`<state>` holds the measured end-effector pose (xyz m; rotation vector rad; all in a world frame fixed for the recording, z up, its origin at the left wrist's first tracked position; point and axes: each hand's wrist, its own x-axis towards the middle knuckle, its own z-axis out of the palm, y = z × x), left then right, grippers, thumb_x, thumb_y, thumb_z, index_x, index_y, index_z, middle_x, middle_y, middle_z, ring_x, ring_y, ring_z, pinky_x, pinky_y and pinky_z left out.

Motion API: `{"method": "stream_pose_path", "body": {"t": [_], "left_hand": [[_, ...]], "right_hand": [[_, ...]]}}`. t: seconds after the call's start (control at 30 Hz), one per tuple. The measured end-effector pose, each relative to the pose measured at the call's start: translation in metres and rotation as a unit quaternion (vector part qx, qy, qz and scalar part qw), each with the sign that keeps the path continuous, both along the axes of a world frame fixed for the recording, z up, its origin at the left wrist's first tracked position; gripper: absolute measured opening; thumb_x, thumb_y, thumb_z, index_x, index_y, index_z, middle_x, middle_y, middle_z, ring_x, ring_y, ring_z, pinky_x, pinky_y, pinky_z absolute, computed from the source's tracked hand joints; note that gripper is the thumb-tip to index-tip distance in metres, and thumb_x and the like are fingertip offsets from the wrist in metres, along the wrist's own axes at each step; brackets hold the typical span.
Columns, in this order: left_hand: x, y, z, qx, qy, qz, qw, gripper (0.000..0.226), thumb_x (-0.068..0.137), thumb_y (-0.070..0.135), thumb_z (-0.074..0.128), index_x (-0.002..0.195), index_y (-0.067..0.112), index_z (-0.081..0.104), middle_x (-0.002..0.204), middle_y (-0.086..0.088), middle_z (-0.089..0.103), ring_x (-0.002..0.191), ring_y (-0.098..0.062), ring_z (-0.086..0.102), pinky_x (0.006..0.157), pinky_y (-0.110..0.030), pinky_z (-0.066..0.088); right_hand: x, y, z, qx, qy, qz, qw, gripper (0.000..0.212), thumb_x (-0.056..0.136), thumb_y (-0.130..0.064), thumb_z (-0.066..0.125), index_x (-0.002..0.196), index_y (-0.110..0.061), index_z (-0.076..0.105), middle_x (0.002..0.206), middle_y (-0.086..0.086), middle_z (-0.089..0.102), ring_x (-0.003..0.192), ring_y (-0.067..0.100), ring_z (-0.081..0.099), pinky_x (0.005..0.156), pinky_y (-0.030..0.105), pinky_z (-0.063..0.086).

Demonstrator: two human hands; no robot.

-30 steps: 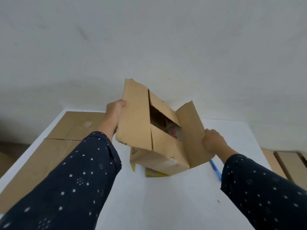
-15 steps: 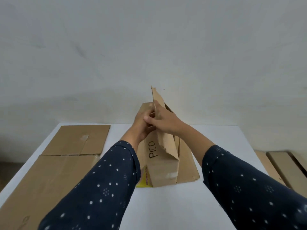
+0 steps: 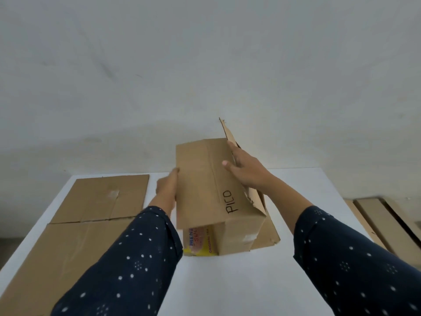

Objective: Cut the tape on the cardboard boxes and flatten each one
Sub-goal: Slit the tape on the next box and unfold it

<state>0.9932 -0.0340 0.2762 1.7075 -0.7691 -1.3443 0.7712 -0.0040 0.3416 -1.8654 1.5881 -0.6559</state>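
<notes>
A brown cardboard box [image 3: 205, 192] marked "PICO" stands in the middle of the white table [image 3: 239, 281], partly collapsed, its top panel sloping toward me. One torn flap sticks up at its far right. My left hand [image 3: 167, 187] holds the left edge of the top panel, fingers hidden behind it. My right hand [image 3: 247, 169] lies on the panel's right edge with fingers stretched out, pressing the cardboard. A yellow printed packet [image 3: 200, 244] shows under the box's near left corner.
Two flattened cardboard boxes [image 3: 100, 197] lie on the table's left side, one behind the other. More flat cardboard strips [image 3: 382, 222] rest beyond the table's right edge. A plain wall stands behind the table.
The box has been folded over so its "PICO" panel faces up. My hands have spread apart from the top flap to the panel's left and right edges.
</notes>
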Motion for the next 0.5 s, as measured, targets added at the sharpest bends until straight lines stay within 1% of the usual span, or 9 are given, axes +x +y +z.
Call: {"method": "stream_pose_path", "body": {"t": [0.07, 0.13, 0.2, 0.27, 0.3, 0.33, 0.4, 0.43, 0.5], "left_hand": [[0.011, -0.006, 0.024, -0.055, 0.081, -0.05, 0.994, 0.058, 0.094, 0.062, 0.049, 0.118, 0.012, 0.067, 0.112, -0.005, 0.072, 0.101, -0.023, 0.067, 0.087, -0.037, 0.054], [0.011, -0.008, 0.049, -0.067, 0.131, -0.132, 0.98, 0.062, 0.099, 0.066, 0.036, 0.118, 0.018, 0.07, 0.116, 0.0, 0.073, 0.11, -0.02, 0.066, 0.097, -0.038, 0.052], [0.0, -0.009, 0.062, -0.066, 0.133, -0.209, 0.967, 0.065, 0.1, 0.067, 0.029, 0.119, 0.023, 0.073, 0.122, 0.006, 0.071, 0.117, -0.018, 0.063, 0.105, -0.039, 0.046], [-0.013, -0.005, 0.066, -0.059, 0.12, -0.257, 0.957, 0.064, 0.101, 0.065, 0.025, 0.123, 0.027, 0.072, 0.134, 0.008, 0.063, 0.124, -0.019, 0.056, 0.11, -0.042, 0.041], [-0.019, -0.002, 0.064, -0.055, 0.114, -0.268, 0.955, 0.062, 0.102, 0.065, 0.025, 0.125, 0.03, 0.071, 0.138, 0.007, 0.058, 0.125, -0.02, 0.054, 0.111, -0.044, 0.039], [-0.025, 0.002, 0.062, -0.052, 0.106, -0.282, 0.952, 0.059, 0.101, 0.065, 0.027, 0.129, 0.033, 0.068, 0.141, 0.007, 0.054, 0.124, -0.021, 0.052, 0.11, -0.046, 0.04], [-0.033, 0.012, 0.06, -0.042, 0.082, -0.323, 0.942, 0.059, 0.099, 0.07, 0.029, 0.139, 0.036, 0.055, 0.142, 0.003, 0.049, 0.119, -0.023, 0.054, 0.103, -0.046, 0.046], [-0.034, 0.016, 0.059, -0.03, 0.061, -0.35, 0.934, 0.064, 0.096, 0.074, 0.028, 0.143, 0.035, 0.048, 0.143, -0.001, 0.049, 0.119, -0.024, 0.055, 0.102, -0.044, 0.047], [-0.033, 0.018, 0.06, 0.025, 0.003, -0.398, 0.917, 0.084, 0.088, 0.084, 0.025, 0.153, 0.033, 0.033, 0.149, -0.009, 0.046, 0.127, -0.029, 0.053, 0.103, -0.044, 0.047]], "right_hand": [[0.003, 0.003, 0.006, 0.003, -0.026, -0.009, 1.0, 0.073, 0.1, -0.05, 0.045, 0.159, -0.028, 0.008, 0.163, -0.003, 0.02, 0.147, 0.02, 0.027, 0.117, 0.037, 0.024], [0.013, 0.007, 0.009, 0.007, -0.033, -0.011, 0.999, 0.082, 0.095, -0.063, 0.043, 0.159, -0.027, 0.007, 0.164, -0.003, 0.017, 0.149, 0.021, 0.022, 0.119, 0.04, 0.023], [0.025, 0.008, 0.01, 0.024, -0.041, -0.025, 0.999, 0.093, 0.086, -0.077, 0.041, 0.159, -0.029, 0.007, 0.165, -0.002, 0.013, 0.15, 0.022, 0.02, 0.12, 0.045, 0.022], [0.033, 0.007, 0.009, 0.028, -0.039, -0.036, 0.998, 0.103, 0.078, -0.085, 0.045, 0.158, -0.03, 0.009, 0.164, 0.0, 0.017, 0.149, 0.023, 0.022, 0.119, 0.048, 0.026], [0.034, 0.006, 0.008, 0.027, -0.031, -0.036, 0.999, 0.104, 0.077, -0.083, 0.049, 0.158, -0.03, 0.009, 0.163, 0.0, 0.02, 0.148, 0.023, 0.026, 0.117, 0.048, 0.03], [0.034, 0.005, 0.008, 0.025, -0.023, -0.034, 0.999, 0.101, 0.08, -0.075, 0.053, 0.158, -0.03, 0.008, 0.162, 0.001, 0.023, 0.146, 0.023, 0.03, 0.115, 0.047, 0.033], [0.029, 0.006, 0.008, 0.023, -0.02, -0.041, 0.999, 0.087, 0.091, -0.053, 0.055, 0.158, -0.029, 0.006, 0.16, 0.0, 0.026, 0.142, 0.025, 0.035, 0.114, 0.042, 0.035], [0.026, 0.007, 0.008, 0.02, -0.021, -0.048, 0.998, 0.079, 0.096, -0.045, 0.053, 0.158, -0.029, 0.007, 0.16, 0.0, 0.028, 0.141, 0.024, 0.036, 0.113, 0.039, 0.035], [0.022, 0.011, 0.007, 0.02, -0.021, -0.052, 0.998, 0.068, 0.102, -0.037, 0.047, 0.158, -0.03, 0.01, 0.158, -0.002, 0.031, 0.14, 0.024, 0.038, 0.113, 0.039, 0.036]]}}
